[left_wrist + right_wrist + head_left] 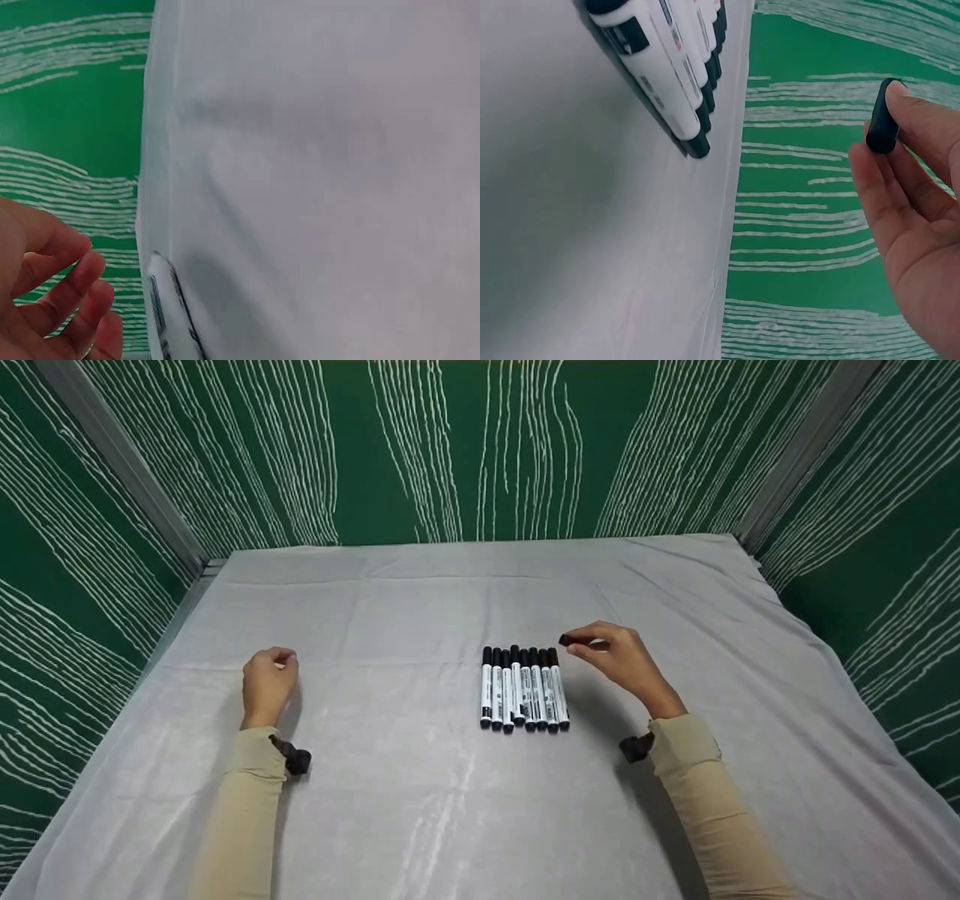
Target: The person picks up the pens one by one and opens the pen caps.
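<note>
Several white markers (531, 697) with black ends lie side by side in a row on the cloth. My right hand (611, 656) is just beyond the row's far right corner. Between thumb and fingers it pinches a small black cap (883, 124), a short rounded cylinder like the markers' black ends. In the right wrist view, the nearest marker (656, 75) is apart from this hand. My left hand (270, 682) is well to the left of the markers over the cloth, its fingers (79, 289) loosely curled and holding nothing.
A grey-white cloth (375, 615) with creases covers the table. Green walls (409, 450) with white wavy lines surround it at the back and sides, with grey metal posts (120, 450) at the corners. Black wrist cameras (298, 761) sit on both sleeves.
</note>
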Motion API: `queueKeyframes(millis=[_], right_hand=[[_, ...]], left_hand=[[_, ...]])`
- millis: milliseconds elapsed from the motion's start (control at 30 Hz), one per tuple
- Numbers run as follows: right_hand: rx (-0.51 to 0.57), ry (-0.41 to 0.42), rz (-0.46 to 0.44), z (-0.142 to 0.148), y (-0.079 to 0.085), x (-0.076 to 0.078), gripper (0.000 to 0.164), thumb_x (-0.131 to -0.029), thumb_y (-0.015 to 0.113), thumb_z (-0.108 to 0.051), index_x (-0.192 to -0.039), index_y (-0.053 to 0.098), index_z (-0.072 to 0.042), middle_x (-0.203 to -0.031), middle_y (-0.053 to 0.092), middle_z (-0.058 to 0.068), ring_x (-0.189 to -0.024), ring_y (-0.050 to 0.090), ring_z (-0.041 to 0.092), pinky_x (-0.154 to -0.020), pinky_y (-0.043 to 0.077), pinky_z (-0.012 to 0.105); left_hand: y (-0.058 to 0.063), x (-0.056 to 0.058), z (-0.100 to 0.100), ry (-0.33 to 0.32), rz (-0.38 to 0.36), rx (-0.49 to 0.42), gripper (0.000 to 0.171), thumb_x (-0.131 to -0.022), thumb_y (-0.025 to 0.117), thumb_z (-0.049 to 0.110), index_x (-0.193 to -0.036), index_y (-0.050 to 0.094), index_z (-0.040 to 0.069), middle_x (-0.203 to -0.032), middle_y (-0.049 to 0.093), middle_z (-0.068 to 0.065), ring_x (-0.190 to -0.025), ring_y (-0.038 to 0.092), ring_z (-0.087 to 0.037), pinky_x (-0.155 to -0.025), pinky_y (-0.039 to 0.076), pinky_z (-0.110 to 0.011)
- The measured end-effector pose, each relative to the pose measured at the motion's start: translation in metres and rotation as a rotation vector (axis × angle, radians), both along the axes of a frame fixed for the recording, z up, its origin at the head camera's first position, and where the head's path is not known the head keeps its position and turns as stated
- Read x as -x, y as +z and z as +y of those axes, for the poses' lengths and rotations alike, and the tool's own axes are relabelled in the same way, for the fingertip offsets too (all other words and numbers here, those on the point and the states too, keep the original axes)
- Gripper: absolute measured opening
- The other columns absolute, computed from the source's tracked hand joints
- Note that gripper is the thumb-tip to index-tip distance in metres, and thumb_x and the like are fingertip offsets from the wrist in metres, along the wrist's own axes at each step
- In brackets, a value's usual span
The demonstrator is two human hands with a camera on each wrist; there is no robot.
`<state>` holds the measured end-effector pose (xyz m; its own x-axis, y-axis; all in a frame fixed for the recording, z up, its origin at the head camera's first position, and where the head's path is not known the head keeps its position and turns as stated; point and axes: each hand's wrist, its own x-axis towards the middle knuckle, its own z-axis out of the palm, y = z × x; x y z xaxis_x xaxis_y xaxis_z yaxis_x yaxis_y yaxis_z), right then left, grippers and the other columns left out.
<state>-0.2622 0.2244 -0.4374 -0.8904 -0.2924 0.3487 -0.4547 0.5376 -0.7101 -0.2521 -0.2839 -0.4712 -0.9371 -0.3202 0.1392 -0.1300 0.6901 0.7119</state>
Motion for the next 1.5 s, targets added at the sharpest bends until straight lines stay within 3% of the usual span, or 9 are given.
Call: queueKeyframes(millis=[267,433,667,833,1133,1367,1500], right_hand=[[0.068,-0.159,-0.049,0.031,-0.002,0.002,0.029,-0.088,0.07,-0.02,-0.11,0.071,-0.002,-0.108,0.069,0.017,-0.089,0.058,-0.006,-0.078,0.047,0.007],[0.065,-0.241,-0.086,0.055,-0.006,0.002,0.036,-0.09,0.067,-0.027,-0.115,0.069,-0.002,-0.112,0.068,0.018,-0.09,0.054,-0.007,-0.079,0.044,0.006],[0.047,-0.369,-0.188,0.085,-0.013,-0.001,0.044,-0.091,0.064,-0.036,-0.12,0.066,-0.003,-0.114,0.065,0.016,-0.089,0.052,-0.006,-0.074,0.043,0.013],[0.047,-0.41,-0.232,0.101,-0.017,-0.003,0.046,-0.092,0.063,-0.038,-0.122,0.065,-0.004,-0.113,0.065,0.009,-0.087,0.053,-0.005,-0.073,0.044,0.015],[0.081,-0.45,-0.303,0.124,-0.021,-0.002,0.049,-0.091,0.064,-0.035,-0.124,0.062,0.001,-0.09,0.058,-0.021,-0.079,0.056,-0.009,-0.072,0.048,0.014],[0.049,-0.484,-0.353,0.143,-0.027,-0.001,0.049,-0.092,0.064,-0.033,-0.124,0.061,0.004,-0.081,0.057,-0.026,-0.073,0.058,-0.009,-0.069,0.049,0.013],[-0.007,-0.524,-0.369,0.154,-0.034,-0.002,0.045,-0.092,0.064,-0.031,-0.121,0.063,0.004,-0.081,0.061,-0.02,-0.07,0.057,-0.01,-0.066,0.047,0.01]], left_hand=[[0.006,-0.001,0.025,-0.056,0.062,-0.01,0.026,-0.094,0.052,0.012,-0.105,0.07,-0.003,-0.098,0.068,-0.019,-0.083,0.059,-0.027,-0.067,0.044,-0.029],[0.01,-0.003,0.041,-0.096,0.07,-0.024,0.023,-0.093,0.054,0.012,-0.102,0.072,-0.001,-0.096,0.07,-0.019,-0.082,0.06,-0.026,-0.067,0.043,-0.026],[0.012,-0.008,0.063,-0.151,0.082,-0.07,0.02,-0.091,0.057,0.01,-0.099,0.072,0.0,-0.092,0.07,-0.016,-0.076,0.057,-0.022,-0.062,0.042,-0.023],[0.008,-0.011,0.074,-0.201,0.101,-0.091,0.018,-0.091,0.058,0.008,-0.099,0.072,0.0,-0.09,0.071,-0.016,-0.075,0.058,-0.022,-0.063,0.042,-0.023],[-0.001,-0.015,0.089,-0.255,0.064,-0.125,0.017,-0.091,0.058,0.009,-0.096,0.071,0.001,-0.087,0.071,-0.014,-0.076,0.059,-0.021,-0.066,0.043,-0.024],[-0.006,-0.017,0.099,-0.273,0.022,-0.143,0.016,-0.092,0.058,0.01,-0.094,0.071,0.001,-0.086,0.07,-0.013,-0.077,0.061,-0.021,-0.067,0.044,-0.025],[-0.008,-0.018,0.103,-0.283,0.003,-0.154,0.016,-0.093,0.058,0.01,-0.095,0.071,0.001,-0.086,0.071,-0.012,-0.078,0.061,-0.022,-0.068,0.045,-0.025]])
